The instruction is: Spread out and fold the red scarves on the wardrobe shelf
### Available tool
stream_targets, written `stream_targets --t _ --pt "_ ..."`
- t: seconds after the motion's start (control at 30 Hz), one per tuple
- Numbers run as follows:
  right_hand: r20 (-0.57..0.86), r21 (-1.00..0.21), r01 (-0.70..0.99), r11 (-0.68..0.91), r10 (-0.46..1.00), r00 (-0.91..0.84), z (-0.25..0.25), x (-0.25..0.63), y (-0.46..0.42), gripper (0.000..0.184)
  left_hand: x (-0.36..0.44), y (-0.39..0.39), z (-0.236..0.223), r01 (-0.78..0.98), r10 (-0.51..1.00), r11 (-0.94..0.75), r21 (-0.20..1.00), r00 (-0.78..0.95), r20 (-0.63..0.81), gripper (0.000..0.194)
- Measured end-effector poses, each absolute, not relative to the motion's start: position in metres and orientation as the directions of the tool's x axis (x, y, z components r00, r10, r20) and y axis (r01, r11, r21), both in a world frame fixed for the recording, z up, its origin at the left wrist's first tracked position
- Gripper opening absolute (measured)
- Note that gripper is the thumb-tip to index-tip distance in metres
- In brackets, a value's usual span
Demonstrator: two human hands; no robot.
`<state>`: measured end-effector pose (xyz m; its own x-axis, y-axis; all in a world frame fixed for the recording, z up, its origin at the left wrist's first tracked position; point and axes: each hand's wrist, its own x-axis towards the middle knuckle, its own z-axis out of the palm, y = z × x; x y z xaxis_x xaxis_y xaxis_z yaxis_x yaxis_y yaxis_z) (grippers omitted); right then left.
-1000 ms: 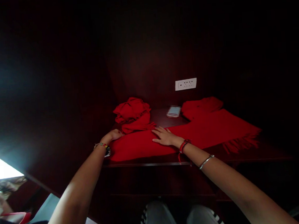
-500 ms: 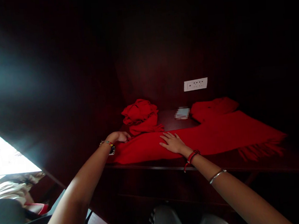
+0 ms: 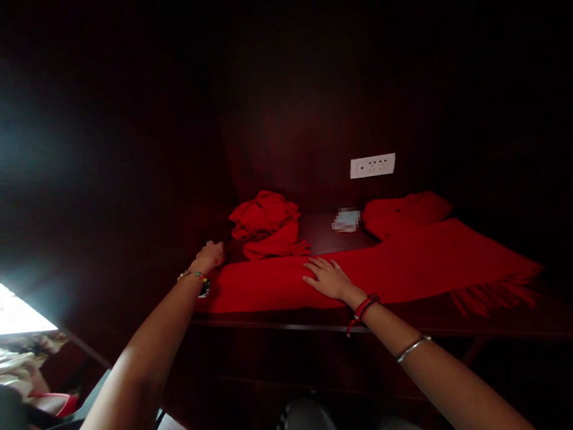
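Note:
A long red scarf (image 3: 420, 257) with a fringed right end lies flat along the front of a dark wooden shelf (image 3: 325, 315). My left hand (image 3: 210, 254) is closed at the scarf's far left corner, its fingertips curled out of sight where the cloth's edge runs up to them. Flat on the middle of the scarf rests my right hand (image 3: 328, 279), fingers spread. Behind it, at the left, sits a crumpled red fringed cloth (image 3: 266, 217). More bunched red cloth (image 3: 409, 211) lies at the back right, against the scarf's rear edge.
A small pale blurred item (image 3: 347, 220) lies on the shelf between the two bunched cloths. The back wall carries a white socket plate (image 3: 372, 165). A dark panel (image 3: 114, 190) closes the left side. A dark chair-like frame (image 3: 6, 420) stands at lower left.
My left hand has moved left and slightly back along the scarf's edge, and the left part of the scarf looks straighter and smoother. My right hand stays flat on the cloth.

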<state>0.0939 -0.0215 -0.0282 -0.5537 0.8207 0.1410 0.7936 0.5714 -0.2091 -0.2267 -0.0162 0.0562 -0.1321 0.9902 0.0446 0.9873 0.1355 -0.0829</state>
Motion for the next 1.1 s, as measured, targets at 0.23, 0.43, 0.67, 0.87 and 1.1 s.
stream_targets --t 0.23,0.43,0.67,0.87,1.1 --pt "0.136 -0.204 0.800 0.564 0.826 -0.548 -0.028 0.095 -0.023 0.055 -0.231 -0.021 0.043 0.991 0.973 -0.075 -0.110 0.049 -0.225 0.028" --pt "0.134 -0.198 0.805 0.560 0.828 -0.544 -0.027 0.096 -0.025 0.054 -0.232 -0.013 0.038 0.985 0.995 0.038 -0.170 -0.052 -0.081 0.026" --pt "0.138 -0.190 0.806 0.560 0.828 -0.543 -0.026 0.095 -0.026 0.054 -0.228 -0.017 0.028 0.995 0.988 -0.084 -0.049 0.077 -0.133 0.022" --pt "0.126 -0.197 0.802 0.565 0.825 -0.550 -0.027 0.095 -0.025 0.054 -0.237 -0.020 0.036 0.990 0.947 -0.130 0.053 0.140 -0.290 0.034" --pt "0.137 -0.201 0.798 0.569 0.822 -0.552 -0.028 0.094 -0.025 0.053 -0.230 -0.020 0.038 0.997 0.975 -0.066 -0.029 0.059 -0.216 0.021"
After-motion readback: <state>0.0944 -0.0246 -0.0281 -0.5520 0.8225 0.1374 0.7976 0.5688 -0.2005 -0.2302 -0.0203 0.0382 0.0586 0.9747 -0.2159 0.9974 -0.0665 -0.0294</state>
